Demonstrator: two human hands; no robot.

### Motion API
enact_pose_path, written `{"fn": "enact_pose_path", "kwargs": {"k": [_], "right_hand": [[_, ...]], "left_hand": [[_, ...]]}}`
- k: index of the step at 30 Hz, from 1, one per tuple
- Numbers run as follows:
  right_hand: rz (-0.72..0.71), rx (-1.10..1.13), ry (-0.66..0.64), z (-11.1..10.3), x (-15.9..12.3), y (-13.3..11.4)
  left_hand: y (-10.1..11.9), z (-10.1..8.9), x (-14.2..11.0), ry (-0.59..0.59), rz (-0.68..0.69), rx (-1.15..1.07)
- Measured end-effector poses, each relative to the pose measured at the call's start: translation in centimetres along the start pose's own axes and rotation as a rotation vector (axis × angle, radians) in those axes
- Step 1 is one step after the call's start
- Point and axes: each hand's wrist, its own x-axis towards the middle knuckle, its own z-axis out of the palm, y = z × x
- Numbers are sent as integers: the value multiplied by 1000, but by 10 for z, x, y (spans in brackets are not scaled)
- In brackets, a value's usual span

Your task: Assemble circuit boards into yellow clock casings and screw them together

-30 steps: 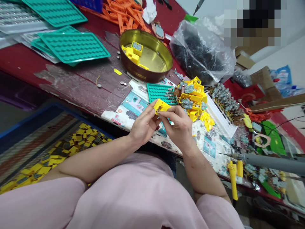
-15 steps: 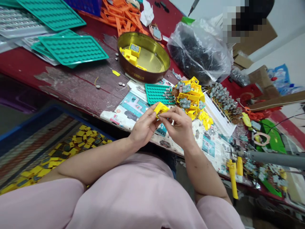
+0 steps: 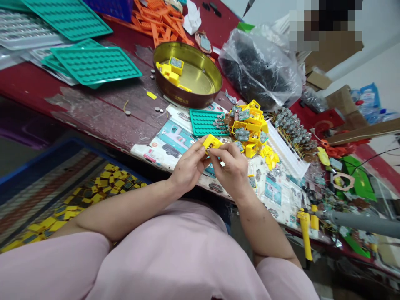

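Note:
My left hand (image 3: 189,166) is closed around a small yellow plastic case (image 3: 211,142), its open side turned toward my other hand. The fingers of my right hand (image 3: 230,168) are pinched together at the case's right lower edge; what lies between them is too small to make out. Just beyond the hands is a green ridged tray (image 3: 208,123) with button cells (image 3: 219,121) at its right end. A heap of yellow cases (image 3: 250,125) with grey circuit parts stands right of the tray, beside loose yellow covers (image 3: 269,156).
A round tin (image 3: 187,93) holds several yellow cases. Green trays (image 3: 96,64) lie at the far left. A blue crate (image 3: 93,156) of yellow pieces stands below the table edge. A white rack (image 3: 289,152) and a yellow-handled tool (image 3: 304,233) are at the right.
My right hand has shifted slightly left and its fingers have changed position at the case's edge. My left hand and the yellow case have hardly moved.

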Motion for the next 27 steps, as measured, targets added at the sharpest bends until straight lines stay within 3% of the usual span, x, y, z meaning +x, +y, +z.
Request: {"fn": "enact_pose_path", "kwargs": {"k": [7, 14, 21, 24, 27], "right_hand": [[-170, -207, -112, -3, -5, 1], [-251, -291, -106, -8, -8, -1], [-331, -496, -135, -5, -11, -6], [-341, -388, -131, -6, -11, 4], [-111, -70, -42, -15, -8, 14]], "left_hand": [[-6, -9, -1, -17, 0, 52], [-2, -4, 1, 54, -5, 47], [-2, -5, 2, 25, -2, 53], [0, -9, 5, 6, -50, 49], [9, -10, 8, -40, -144, 26]]}}
